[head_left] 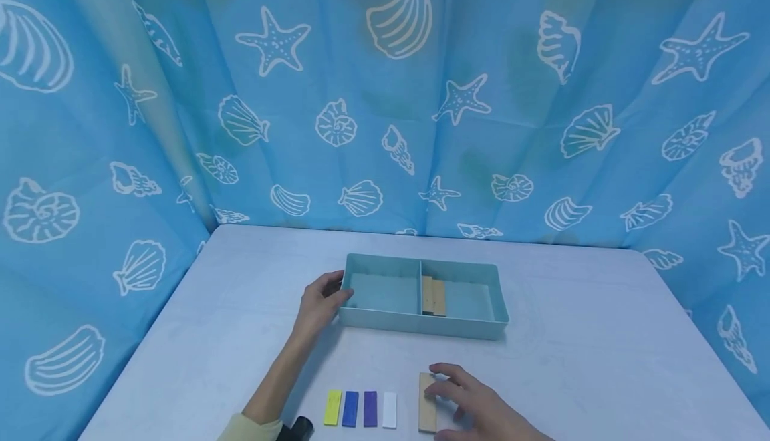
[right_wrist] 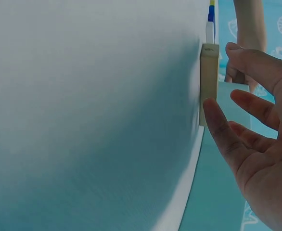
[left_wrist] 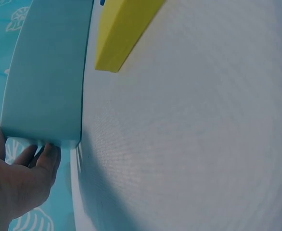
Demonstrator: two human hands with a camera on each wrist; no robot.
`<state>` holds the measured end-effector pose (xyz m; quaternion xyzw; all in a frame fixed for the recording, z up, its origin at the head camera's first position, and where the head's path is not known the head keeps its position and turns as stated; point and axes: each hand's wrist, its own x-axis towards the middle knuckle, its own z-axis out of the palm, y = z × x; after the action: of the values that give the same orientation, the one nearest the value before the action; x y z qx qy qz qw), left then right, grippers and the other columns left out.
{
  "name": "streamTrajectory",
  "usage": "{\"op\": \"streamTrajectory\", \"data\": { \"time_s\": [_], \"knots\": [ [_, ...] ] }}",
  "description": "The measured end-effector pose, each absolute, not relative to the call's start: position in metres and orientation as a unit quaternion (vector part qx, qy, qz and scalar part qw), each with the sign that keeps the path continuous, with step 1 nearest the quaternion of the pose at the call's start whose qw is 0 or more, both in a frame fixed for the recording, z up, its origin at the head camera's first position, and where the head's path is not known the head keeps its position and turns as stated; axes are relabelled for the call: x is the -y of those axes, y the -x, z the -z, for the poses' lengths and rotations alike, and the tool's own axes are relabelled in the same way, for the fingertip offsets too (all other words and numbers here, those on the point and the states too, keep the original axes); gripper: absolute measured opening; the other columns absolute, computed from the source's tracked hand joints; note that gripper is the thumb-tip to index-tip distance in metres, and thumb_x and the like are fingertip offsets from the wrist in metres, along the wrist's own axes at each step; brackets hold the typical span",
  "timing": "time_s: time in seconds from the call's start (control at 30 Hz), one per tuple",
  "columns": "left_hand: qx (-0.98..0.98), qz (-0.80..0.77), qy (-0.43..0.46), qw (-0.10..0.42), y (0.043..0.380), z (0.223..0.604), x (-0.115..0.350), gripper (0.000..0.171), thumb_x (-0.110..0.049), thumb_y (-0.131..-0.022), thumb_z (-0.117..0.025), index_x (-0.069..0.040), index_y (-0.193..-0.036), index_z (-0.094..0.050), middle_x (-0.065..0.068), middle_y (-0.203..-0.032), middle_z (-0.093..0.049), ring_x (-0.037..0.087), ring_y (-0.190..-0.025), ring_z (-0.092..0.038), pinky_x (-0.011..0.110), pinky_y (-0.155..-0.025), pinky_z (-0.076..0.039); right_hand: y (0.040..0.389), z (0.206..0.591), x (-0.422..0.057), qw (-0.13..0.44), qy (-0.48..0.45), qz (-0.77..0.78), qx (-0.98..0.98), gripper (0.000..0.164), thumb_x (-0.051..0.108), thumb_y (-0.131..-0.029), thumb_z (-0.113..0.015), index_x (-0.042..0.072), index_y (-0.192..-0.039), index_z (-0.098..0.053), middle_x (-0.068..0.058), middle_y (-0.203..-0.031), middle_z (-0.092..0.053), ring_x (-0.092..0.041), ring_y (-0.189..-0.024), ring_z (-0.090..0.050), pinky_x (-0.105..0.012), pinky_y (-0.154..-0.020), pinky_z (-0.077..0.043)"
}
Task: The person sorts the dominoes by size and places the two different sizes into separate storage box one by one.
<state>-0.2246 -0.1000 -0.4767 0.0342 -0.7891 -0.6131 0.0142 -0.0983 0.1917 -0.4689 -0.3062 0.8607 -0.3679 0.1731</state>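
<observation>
My left hand [head_left: 317, 304] holds the left end of a pale teal two-compartment box [head_left: 381, 321], its thumb over the rim and the other fingers along the outside wall. In the left wrist view the fingers [left_wrist: 48, 161] lie against the box's end wall. My right hand [head_left: 472, 404] hovers with spread, bent fingers over a plain wooden block [head_left: 426, 414] lying on the table. The right wrist view shows thumb and fingers apart around the wooden block [right_wrist: 209, 82], with nothing pinched between them. Several wooden blocks [head_left: 434, 295] stand side by side against the divider in the right compartment.
Left of the wooden block a row of small blocks lies on the white table [head_left: 577, 347]: yellow [head_left: 332, 407], blue [head_left: 350, 409], purple [head_left: 369, 409] and white [head_left: 390, 410]. A blue shell-patterned curtain [head_left: 397, 107] borders the table at the back and sides.
</observation>
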Motion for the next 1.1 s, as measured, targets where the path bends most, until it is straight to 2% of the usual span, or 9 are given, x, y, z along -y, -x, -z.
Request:
{"op": "streamTrajectory", "data": {
  "time_s": [0.13,0.37,0.63,0.83,1.03,1.1],
  "knots": [
    [0.787,0.617,-0.029,0.014,0.224,0.476,0.101,0.046,-0.016,-0.085,-0.065,-0.004,-0.128,-0.053,0.015,-0.126,-0.055,0.030,-0.117,-0.051,0.047,-0.097,-0.040,0.097,0.475,-0.189,0.169,0.315,0.381,-0.853,0.041,0.044,-0.087,-0.061,0.022,-0.121,-0.054,-0.011,-0.138,-0.037,-0.022,-0.113,-0.047,-0.023,-0.072,-0.052],
    [0.786,0.617,-0.028,0.018,0.224,0.479,0.100,0.046,-0.015,-0.085,-0.065,-0.004,-0.127,-0.053,0.015,-0.125,-0.056,0.030,-0.116,-0.051,0.047,-0.096,-0.041,0.099,0.481,-0.189,0.170,0.327,0.364,-0.855,0.037,0.043,-0.089,-0.057,0.024,-0.121,-0.054,-0.009,-0.138,-0.038,-0.022,-0.115,-0.047,-0.026,-0.079,-0.051],
    [0.790,0.612,-0.032,0.018,0.223,0.478,0.100,0.046,-0.017,-0.084,-0.065,-0.006,-0.127,-0.054,0.014,-0.126,-0.056,0.030,-0.117,-0.051,0.048,-0.097,-0.040,0.100,0.483,-0.187,0.133,0.347,0.378,-0.848,0.036,0.039,-0.088,-0.061,0.018,-0.116,-0.055,-0.014,-0.135,-0.040,-0.023,-0.111,-0.050,-0.022,-0.069,-0.051],
    [0.785,0.619,-0.034,0.015,0.224,0.476,0.099,0.046,-0.016,-0.085,-0.064,-0.005,-0.128,-0.053,0.015,-0.127,-0.054,0.030,-0.118,-0.050,0.048,-0.098,-0.039,0.099,0.482,-0.185,0.137,0.337,0.385,-0.848,0.037,0.039,-0.087,-0.062,0.016,-0.115,-0.055,-0.016,-0.134,-0.039,-0.017,-0.105,-0.051,-0.019,-0.066,-0.051],
    [0.786,0.616,-0.043,0.020,0.223,0.476,0.098,0.045,-0.016,-0.084,-0.064,-0.005,-0.127,-0.054,0.014,-0.127,-0.055,0.030,-0.118,-0.050,0.048,-0.098,-0.039,0.097,0.479,-0.181,0.116,0.337,0.341,-0.870,0.037,0.044,-0.086,-0.062,0.018,-0.112,-0.056,-0.013,-0.133,-0.042,-0.032,-0.113,-0.049,-0.027,-0.076,-0.052],
    [0.787,0.615,-0.040,0.024,0.222,0.476,0.098,0.045,-0.016,-0.084,-0.064,-0.005,-0.127,-0.054,0.014,-0.127,-0.055,0.031,-0.118,-0.050,0.048,-0.097,-0.040,0.097,0.479,-0.181,0.101,0.342,0.323,-0.877,0.037,0.045,-0.086,-0.061,0.019,-0.112,-0.055,-0.012,-0.132,-0.043,-0.032,-0.112,-0.049,-0.030,-0.080,-0.051]
  ]
}}
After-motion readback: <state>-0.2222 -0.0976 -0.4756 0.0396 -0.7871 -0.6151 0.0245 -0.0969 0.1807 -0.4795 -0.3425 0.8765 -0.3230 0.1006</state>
